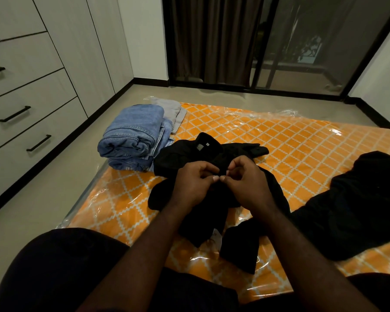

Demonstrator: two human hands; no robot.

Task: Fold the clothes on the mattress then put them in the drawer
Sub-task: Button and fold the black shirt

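Left hand (195,184) and right hand (245,179) both pinch the black shirt's (214,154) front on the mattress (302,140), likely buttoning. Next: fold sleeves in.

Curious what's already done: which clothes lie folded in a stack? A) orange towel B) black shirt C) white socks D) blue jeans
D: the blue jeans lie folded in a stack at the mattress edge; the left hand and right hand pinch the black shirt.
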